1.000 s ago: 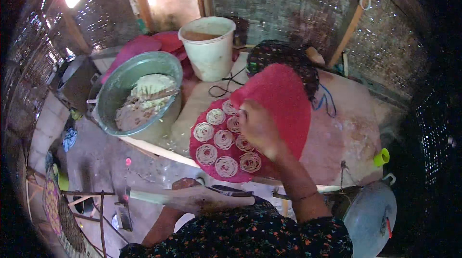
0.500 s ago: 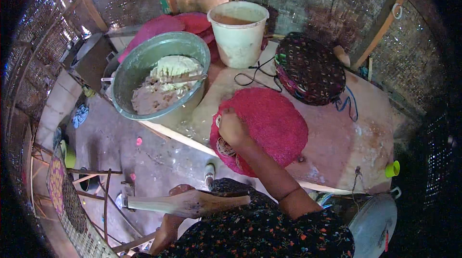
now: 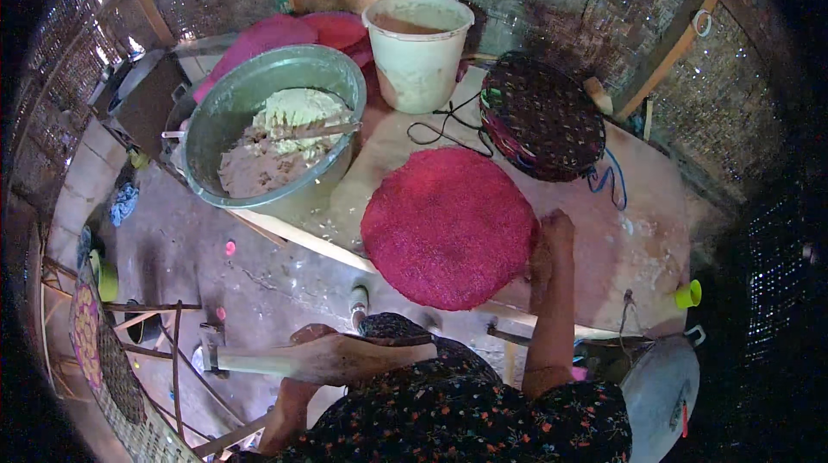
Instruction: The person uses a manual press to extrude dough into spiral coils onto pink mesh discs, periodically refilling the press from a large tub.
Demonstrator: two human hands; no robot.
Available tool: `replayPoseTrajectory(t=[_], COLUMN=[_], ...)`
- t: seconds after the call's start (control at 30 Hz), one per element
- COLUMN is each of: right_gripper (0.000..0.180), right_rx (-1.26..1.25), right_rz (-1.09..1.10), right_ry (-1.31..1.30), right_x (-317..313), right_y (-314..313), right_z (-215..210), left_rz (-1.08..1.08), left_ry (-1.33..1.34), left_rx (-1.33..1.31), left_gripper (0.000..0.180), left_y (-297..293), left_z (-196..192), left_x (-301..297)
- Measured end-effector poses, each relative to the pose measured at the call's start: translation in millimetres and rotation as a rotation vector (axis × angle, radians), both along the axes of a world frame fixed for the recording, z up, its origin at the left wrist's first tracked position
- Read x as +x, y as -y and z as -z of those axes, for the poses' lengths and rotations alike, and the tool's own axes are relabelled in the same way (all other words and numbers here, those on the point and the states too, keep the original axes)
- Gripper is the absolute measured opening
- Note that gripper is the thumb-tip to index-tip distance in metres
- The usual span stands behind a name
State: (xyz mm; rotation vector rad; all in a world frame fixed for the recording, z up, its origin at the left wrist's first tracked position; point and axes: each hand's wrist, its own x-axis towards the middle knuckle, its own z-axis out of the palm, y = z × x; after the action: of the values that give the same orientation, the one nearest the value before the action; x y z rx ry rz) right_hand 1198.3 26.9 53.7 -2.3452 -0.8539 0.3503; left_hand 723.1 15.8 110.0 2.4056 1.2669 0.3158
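Round pink mat lying flat at the table's front edge, right hand at its right side.
Right hand: fingers appear curled; contact with the mat's rim cannot be confirmed, nor whether anything is grasped. Left hand: mostly hidden behind a long wooden piece below the table edge; finger closure cannot be determined. Behind the mat, on the table: a dark woven basket at right rear, a white bucket further back, and, left, a large green-grey basin containing pale and brownish dough-like matter with a stick across it. A green cup sits at the far right.
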Motion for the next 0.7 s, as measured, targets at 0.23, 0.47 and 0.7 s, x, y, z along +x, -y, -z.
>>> replayPoseTrajectory(t=[0.23, 0.47, 0.7], right_gripper=[0.025, 0.030, 0.026], right_rx=[0.213, -0.197, 0.080], right_rz=[-0.037, -0.156, -0.116], right_ry=[-0.204, 0.363, 0.154], right_x=[45.5, 35.8, 27.4], right_y=[-8.8, -31.4, -25.6], right_z=[75.8, 66.7, 51.3], left_rz=[0.235, 0.049, 0.150], left_ry=[-0.099, 0.187, 0.024], left_rx=[0.048, -0.385, -0.187], left_gripper=[0.017, 0.024, 0.035], left_y=[-17.8, -6.8, 1.5], left_z=[11.4, 39.4, 53.4], left_x=[17.6, 4.5, -4.5])
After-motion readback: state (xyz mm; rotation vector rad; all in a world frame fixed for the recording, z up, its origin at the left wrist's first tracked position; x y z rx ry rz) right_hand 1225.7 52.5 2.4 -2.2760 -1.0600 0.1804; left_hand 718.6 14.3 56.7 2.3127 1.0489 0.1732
